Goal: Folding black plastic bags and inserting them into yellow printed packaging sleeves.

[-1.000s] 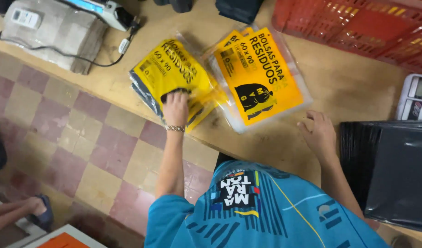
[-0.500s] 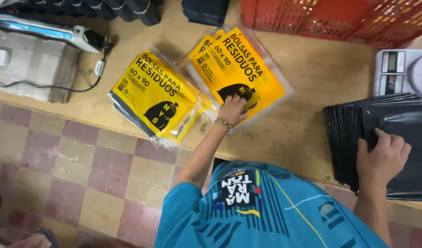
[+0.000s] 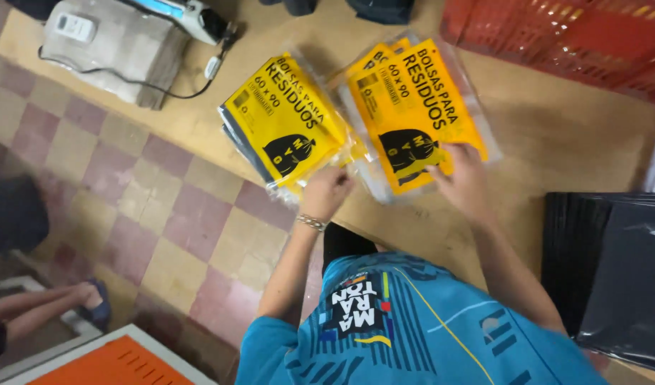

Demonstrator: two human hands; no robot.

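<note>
Two stacks of yellow-labelled plastic bag packets lie on the wooden table (image 3: pixel 548 135). The left stack (image 3: pixel 285 125) sits at the table's front edge; the right stack (image 3: pixel 413 107) lies beside it. My left hand (image 3: pixel 326 191), with a bracelet at the wrist, has its fingers curled at the front edge between the two stacks; whether it grips a packet is hidden. My right hand (image 3: pixel 461 178) rests on the lower corner of the right stack, fingers spread on the top packet.
A pile of flat black bags (image 3: pixel 612 271) lies at the right. A red plastic crate (image 3: pixel 570 36) stands at the back right. A grey device with a cable (image 3: pixel 106 36) sits at the back left. Another person's legs (image 3: pixel 42 303) are on the tiled floor at lower left.
My right hand has left the black bag pile and come onto the right yellow stack. My left hand has slid from that stack down to the front edge between the stacks.
</note>
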